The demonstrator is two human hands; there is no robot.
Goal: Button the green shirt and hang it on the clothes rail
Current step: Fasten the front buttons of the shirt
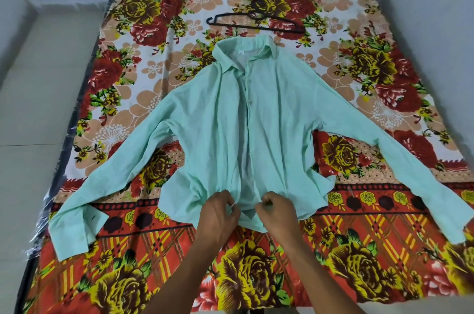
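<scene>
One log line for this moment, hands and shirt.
left hand: pinches hem | right hand: pinches hem | green shirt: unbuttoned, flat | hanger: beyond collar

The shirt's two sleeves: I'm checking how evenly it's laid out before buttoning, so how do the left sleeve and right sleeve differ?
The left sleeve shows its whole cuff, lying flat inside the bed's edge; the right sleeve has its cuff cut off by the picture's edge. The left sleeve creases where it meets the body; the right sleeve runs smoother. Both spread outward and toward the viewer on the floral bedsheet, untouched by either hand.
</scene>
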